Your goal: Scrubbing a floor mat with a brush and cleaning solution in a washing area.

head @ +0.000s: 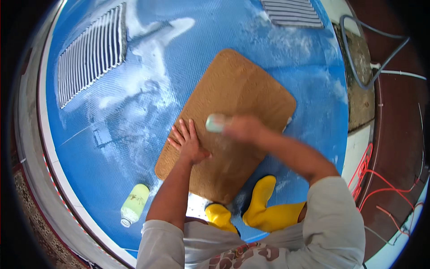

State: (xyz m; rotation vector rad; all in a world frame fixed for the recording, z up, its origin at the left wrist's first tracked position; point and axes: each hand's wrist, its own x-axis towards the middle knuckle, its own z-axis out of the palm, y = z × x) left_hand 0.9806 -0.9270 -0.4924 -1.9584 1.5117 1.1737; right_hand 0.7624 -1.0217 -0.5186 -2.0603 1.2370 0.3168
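A brown bath mat with rounded corners (231, 87) lies flat on a wet blue ribbed floor covering (302, 80). My left hand (189, 144) presses on the mat's left part with fingers spread, holding nothing. In my right hand (243, 128), blurred by motion, is a pale green scrubbing brush (215, 123), over the middle of the mat; whether it touches the mat is unclear. A damp patch shows on the mat below the brush. To the left of my left forearm a bottle of yellow-green liquid (135, 203) lies on its side.
Striped mats lie at the upper left (92, 55) and upper right (293, 12). My yellow rubber boots (268, 212) stand at the mat's near edge. At the right are a grey hose (351, 64) and a tangled red hose (379, 190). A patterned carpet (37, 215) shows lower left.
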